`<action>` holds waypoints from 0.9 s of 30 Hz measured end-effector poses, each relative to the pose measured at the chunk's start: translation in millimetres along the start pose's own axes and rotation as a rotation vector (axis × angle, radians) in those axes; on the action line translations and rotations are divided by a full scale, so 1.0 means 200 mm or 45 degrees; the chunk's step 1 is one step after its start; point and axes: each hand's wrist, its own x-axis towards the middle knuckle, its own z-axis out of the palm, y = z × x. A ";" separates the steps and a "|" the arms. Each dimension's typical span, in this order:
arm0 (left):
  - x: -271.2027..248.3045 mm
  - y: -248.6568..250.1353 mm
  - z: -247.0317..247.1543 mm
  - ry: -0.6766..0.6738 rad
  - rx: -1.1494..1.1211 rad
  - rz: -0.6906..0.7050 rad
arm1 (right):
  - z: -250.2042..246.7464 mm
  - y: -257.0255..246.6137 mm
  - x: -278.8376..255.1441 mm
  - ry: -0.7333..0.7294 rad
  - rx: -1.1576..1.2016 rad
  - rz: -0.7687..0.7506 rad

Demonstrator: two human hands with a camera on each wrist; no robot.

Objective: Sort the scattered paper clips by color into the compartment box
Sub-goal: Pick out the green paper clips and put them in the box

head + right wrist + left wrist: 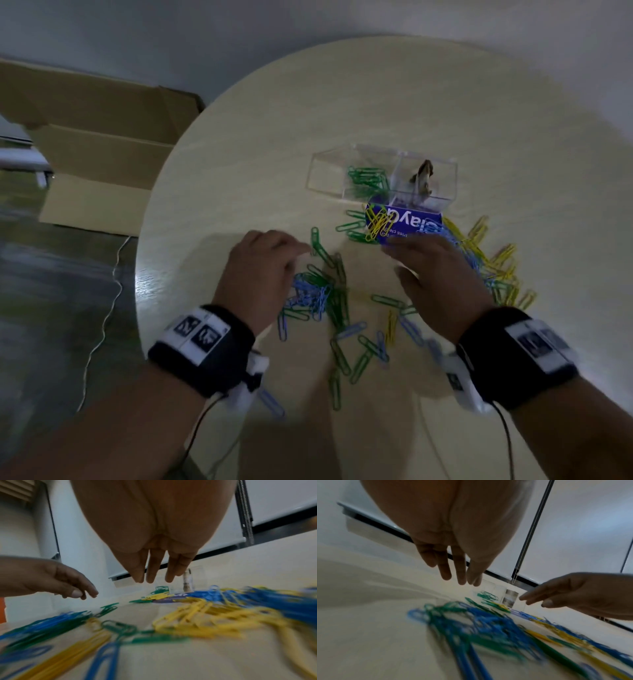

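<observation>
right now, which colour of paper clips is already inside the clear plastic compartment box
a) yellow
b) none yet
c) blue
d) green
d: a bunch of green paper clips lies inside the clear plastic compartment box, while the yellow paper clips and blue paper clips are still scattered on the round beige table.

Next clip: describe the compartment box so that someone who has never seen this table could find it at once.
On the round pale table, look past both hands to the far side of the scattered clips. The compartment box stands there, just behind a small blue cardboard packet. It is the only clear plastic thing on the table, with green paper clips lying in its middle section.
</observation>
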 end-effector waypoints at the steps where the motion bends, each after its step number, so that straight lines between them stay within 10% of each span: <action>1: 0.06 -0.01 0.00 -0.029 0.010 0.044 | 0.02 0.00 0.08 -0.008 -0.046 -0.065; 7: 0.20 -0.09 0.09 -0.266 0.121 0.334 | 0.08 0.07 0.11 -0.094 -0.225 -0.042; 16: 0.23 -0.08 0.01 -0.361 0.077 0.108 | 0.02 0.15 0.08 0.011 -0.063 0.204; 27: 0.34 0.00 -0.01 -0.389 -0.102 0.008 | 0.09 0.00 0.20 -0.300 0.169 0.419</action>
